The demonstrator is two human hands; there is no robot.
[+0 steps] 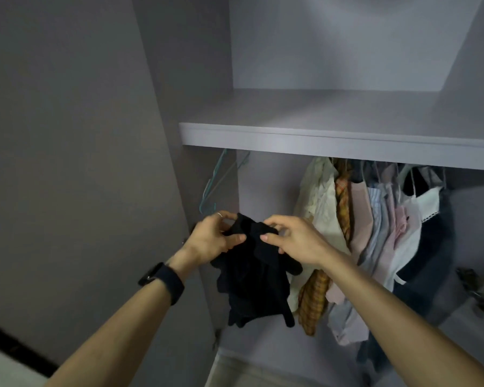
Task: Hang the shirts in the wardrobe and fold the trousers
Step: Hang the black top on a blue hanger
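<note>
A black shirt hangs bunched in front of the open wardrobe, held up at its top by both hands. My left hand, with a ring and a dark wrist watch, pinches the left side of the top edge. My right hand pinches the right side of it. Whether a hanger is inside the black shirt is hidden by the cloth. Several hung shirts in cream, orange check, pink, blue stripes and white fill the rail to the right.
Empty teal wire hangers hang at the rail's left end, just above my left hand. A bare grey shelf runs above the rail. The open wardrobe door stands at the left. Metal hinges show on the right side.
</note>
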